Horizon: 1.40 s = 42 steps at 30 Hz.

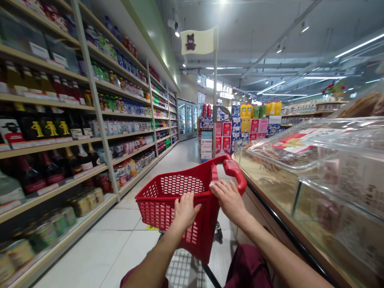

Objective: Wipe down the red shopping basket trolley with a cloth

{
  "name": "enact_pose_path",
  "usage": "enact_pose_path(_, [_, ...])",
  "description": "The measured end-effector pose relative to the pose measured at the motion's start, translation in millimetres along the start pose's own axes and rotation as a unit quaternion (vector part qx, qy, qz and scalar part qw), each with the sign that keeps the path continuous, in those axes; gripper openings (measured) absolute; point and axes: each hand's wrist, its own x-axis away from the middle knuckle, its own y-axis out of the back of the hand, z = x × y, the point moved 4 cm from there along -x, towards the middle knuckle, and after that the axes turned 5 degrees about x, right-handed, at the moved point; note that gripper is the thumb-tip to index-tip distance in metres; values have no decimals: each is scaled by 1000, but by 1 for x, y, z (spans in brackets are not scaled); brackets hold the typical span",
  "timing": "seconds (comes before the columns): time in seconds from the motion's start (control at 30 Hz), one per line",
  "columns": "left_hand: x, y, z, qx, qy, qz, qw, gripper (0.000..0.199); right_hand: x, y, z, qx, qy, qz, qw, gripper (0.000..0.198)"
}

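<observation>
A red plastic shopping cart (192,208) with honeycomb-holed sides stands in front of me, angled across the aisle. My left hand (186,210) is closed over the near rim of its basket, fingers hooked over the edge and thumb out to the side. On the right, my right hand (229,198) rests closed on the rim beside the looped red handle (241,182). A small pale spot shows at its fingertips, too small to name. Nothing shows inside the visible part of the basket. A pole with a cream bear flag (199,42) rises beyond the cart.
Shelves of bottles and cans (99,104) line the left side. Close on the right runs a display counter (270,192) with clear plastic food boxes (297,148). Stacked cartons (225,136) stand ahead, and glass-door fridges (186,116) farther back. Pale tiles (120,248) cover the floor.
</observation>
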Motion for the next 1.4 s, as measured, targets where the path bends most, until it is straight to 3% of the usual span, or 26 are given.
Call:
enact_pose_path(0.1, [4, -3, 10, 3, 10, 24, 1000, 50, 6, 1, -20, 11, -53, -39, 998, 40])
enact_pose_path(0.2, [8, -5, 3, 28, 7, 38, 999, 58, 3, -10, -9, 15, -85, -60, 994, 36])
enact_pose_path(0.33, [12, -14, -2, 38, -17, 71, 997, 65, -6, -35, 40, -19, -5, -41, 999, 32])
enact_pose_path(0.4, [14, -19, 7, 32, -12, 78, 996, 68, -5, -38, 42, -28, 16, -41, 999, 31])
enact_pose_path(0.57, [19, -25, 28, 14, 1, 87, 996, 69, 8, -16, -34, 1, -77, -72, 994, 36])
enact_pose_path(0.63, [21, -23, 29, 9, 3, 82, 997, 70, 12, -12, -48, 6, -109, -93, 990, 35])
enact_pose_path(0.7, [22, -22, 28, 6, 6, 82, 997, 72, 13, -18, -35, -5, -100, -104, 989, 34])
enact_pose_path(0.8, [23, -21, 27, 3, 4, 93, 996, 74, 10, -32, 13, -45, -22, -97, 994, 34])
enact_pose_path(0.87, [23, -20, 28, -2, 3, 97, 995, 75, 9, -33, 28, -70, 23, -94, 993, 33])
enact_pose_path(0.93, [23, -19, 28, -5, 2, 101, 995, 76, 12, -24, 12, -77, 21, -102, 992, 33])
enact_pose_path(1.07, [22, -18, 26, -4, 6, 109, 994, 79, 27, 6, -66, -58, -110, -180, 976, 38])
enact_pose_path(1.13, [21, -17, 25, -3, 10, 112, 994, 79, 41, 7, -80, -68, -136, -194, 969, 39])
enact_pose_path(1.3, [22, -17, 25, -2, 4, 113, 994, 80, 95, -33, -24, -144, -74, -127, 979, 40])
enact_pose_path(1.4, [22, -18, 25, -7, 0, 106, 994, 78, 112, -35, -11, -171, -73, -98, 978, 39])
